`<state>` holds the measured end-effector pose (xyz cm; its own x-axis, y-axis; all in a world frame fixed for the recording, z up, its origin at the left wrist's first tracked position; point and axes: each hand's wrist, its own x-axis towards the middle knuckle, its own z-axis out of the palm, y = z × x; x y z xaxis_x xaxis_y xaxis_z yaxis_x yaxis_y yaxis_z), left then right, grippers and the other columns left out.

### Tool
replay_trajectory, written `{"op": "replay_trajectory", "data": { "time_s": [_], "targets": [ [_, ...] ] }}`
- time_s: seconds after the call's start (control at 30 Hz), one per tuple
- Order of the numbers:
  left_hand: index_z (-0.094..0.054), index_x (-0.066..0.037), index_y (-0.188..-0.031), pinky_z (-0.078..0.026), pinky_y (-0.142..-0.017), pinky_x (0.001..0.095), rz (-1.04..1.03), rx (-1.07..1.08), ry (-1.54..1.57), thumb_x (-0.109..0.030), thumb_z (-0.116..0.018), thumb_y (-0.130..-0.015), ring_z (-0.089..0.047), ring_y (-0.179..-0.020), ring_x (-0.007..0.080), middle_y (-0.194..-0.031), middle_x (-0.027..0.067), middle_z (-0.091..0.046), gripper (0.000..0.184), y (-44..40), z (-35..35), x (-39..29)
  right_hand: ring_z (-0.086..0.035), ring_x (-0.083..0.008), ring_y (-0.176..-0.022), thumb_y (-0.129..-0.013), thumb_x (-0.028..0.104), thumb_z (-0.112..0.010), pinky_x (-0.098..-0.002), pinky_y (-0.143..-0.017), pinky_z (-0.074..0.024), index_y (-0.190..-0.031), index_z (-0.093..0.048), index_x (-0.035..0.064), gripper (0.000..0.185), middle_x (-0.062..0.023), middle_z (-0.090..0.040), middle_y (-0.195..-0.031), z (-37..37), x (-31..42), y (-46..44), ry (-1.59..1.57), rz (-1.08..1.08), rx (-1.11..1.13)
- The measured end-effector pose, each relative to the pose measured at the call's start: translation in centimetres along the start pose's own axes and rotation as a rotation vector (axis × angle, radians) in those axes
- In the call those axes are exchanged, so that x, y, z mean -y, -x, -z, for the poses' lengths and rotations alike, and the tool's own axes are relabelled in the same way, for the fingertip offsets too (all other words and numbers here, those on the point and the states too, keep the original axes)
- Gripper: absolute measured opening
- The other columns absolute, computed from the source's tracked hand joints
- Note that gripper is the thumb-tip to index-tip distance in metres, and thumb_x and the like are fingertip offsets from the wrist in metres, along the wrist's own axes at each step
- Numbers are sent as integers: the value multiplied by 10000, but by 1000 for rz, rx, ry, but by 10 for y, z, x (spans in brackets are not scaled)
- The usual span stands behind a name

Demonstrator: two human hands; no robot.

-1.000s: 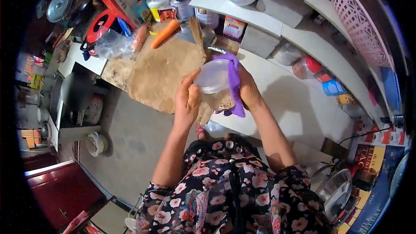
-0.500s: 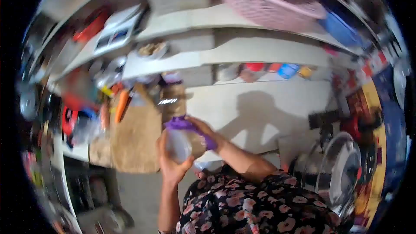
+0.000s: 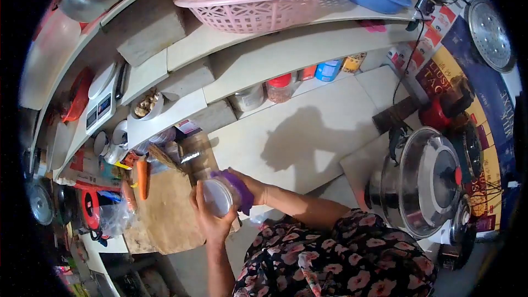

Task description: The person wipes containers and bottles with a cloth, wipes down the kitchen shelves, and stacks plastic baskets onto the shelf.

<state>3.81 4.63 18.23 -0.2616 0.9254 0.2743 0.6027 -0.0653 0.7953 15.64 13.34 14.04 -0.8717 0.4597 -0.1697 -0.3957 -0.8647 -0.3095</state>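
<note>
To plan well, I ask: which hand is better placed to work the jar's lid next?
Probably the left hand: it is curled around the lid, while the right hand holds the purple cloth.

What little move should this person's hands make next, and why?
I'd probably slide the purple cloth a little along the jar: the right hand holds the cloth against its side, while the left hand grips it at the lid, which seems enough to steady it.
</note>
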Motion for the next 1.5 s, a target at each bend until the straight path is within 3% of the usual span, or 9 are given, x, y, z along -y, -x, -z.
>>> {"op": "replay_trajectory", "data": {
  "time_s": [0.33, 0.6, 0.7, 0.77, 0.87, 1.03, 1.23, 1.3, 1.5],
  "targets": [
    [-347, -35, -1290, -367, -909, 418, 121, -137, 0, -292, -745, -572, -407, -1105, 332, -1189, 187, -369, 860, 10, -6, 37, -583, -157, -631, -855, 372, -525, -316, -552, -496, -1008, -567, 17, 389, -73, -611, -815, 33, 4, 22, 536, -50, -574],
    [-319, -30, -1310, -321, -959, 418, 162, -81, 108, -238, -722, -591, -384, -1135, 314, -1210, 173, -362, 850, 19, -17, 30, -586, -205, -801, -840, 181, -529, -356, -672, -507, -1060, -505, 21, 273, -100, -590, -899, -18, 249, 80, 313, 1231, -642],
    [-316, -36, -1314, -332, -952, 415, 161, -16, 124, -231, -721, -590, -396, -1127, 312, -1199, 173, -369, 853, 13, -32, 21, -540, -281, -974, -837, 223, -508, -421, -850, -440, -1128, -481, 7, 364, -160, -555, -1051, 12, 337, 81, 1111, 1178, -1244],
    [-323, -38, -1311, -346, -937, 414, 148, 21, 155, -282, -732, -588, -415, -1109, 314, -1182, 174, -381, 866, 8, -45, 17, -394, -344, -1162, -829, 280, -471, -438, -1007, -273, -1186, -448, -17, 465, -212, -432, -1236, 27, 352, 65, 2223, 320, -1861],
    [-331, -30, -1305, -364, -908, 418, 125, 95, 137, -408, -744, -585, -424, -1099, 318, -1154, 174, -404, 912, 1, -60, 20, -297, -358, -1238, -827, 249, -419, -419, -1048, -196, -1224, -442, 17, 461, -206, -346, -1319, 78, 373, 41, 2538, 383, -1352],
    [-326, -34, -1310, -364, -907, 422, 183, 130, 123, -418, -739, -595, -424, -1099, 313, -1158, 168, -406, 911, -12, -73, 7, -457, -333, -1123, -800, 238, -442, -464, -890, -402, -1066, -572, 49, 351, -195, -475, -1214, 50, 381, 99, 2967, 132, -638],
    [-301, -38, -1330, -316, -959, 410, 259, 173, 170, -402, -745, -600, -389, -1141, 286, -1201, 140, -385, 928, -29, -77, -15, -630, -273, -590, -716, 121, -517, -383, -517, -511, -790, -629, 27, 164, -140, -630, -694, 95, 444, 209, 2857, 200, -1358],
    [-289, -43, -1336, -287, -981, 415, 331, 223, 284, -372, -751, -601, -348, -1181, 286, -1236, 136, -362, 929, -30, -82, -15, -632, -272, -607, -728, 142, -510, -392, -534, -514, -805, -632, 38, 177, -123, -637, -708, 104, 463, 202, 2704, 775, -1703],
    [-270, -44, -1339, -307, -968, 410, 336, 379, 212, -370, -774, -589, -344, -1180, 284, -1272, 137, -324, 961, -56, -95, -40, -526, -275, -1048, -789, 231, -465, -440, -885, -408, -1008, -607, 71, 306, -166, -566, -1076, 166, 547, 152, 2832, 587, -1836]
  ]
}}
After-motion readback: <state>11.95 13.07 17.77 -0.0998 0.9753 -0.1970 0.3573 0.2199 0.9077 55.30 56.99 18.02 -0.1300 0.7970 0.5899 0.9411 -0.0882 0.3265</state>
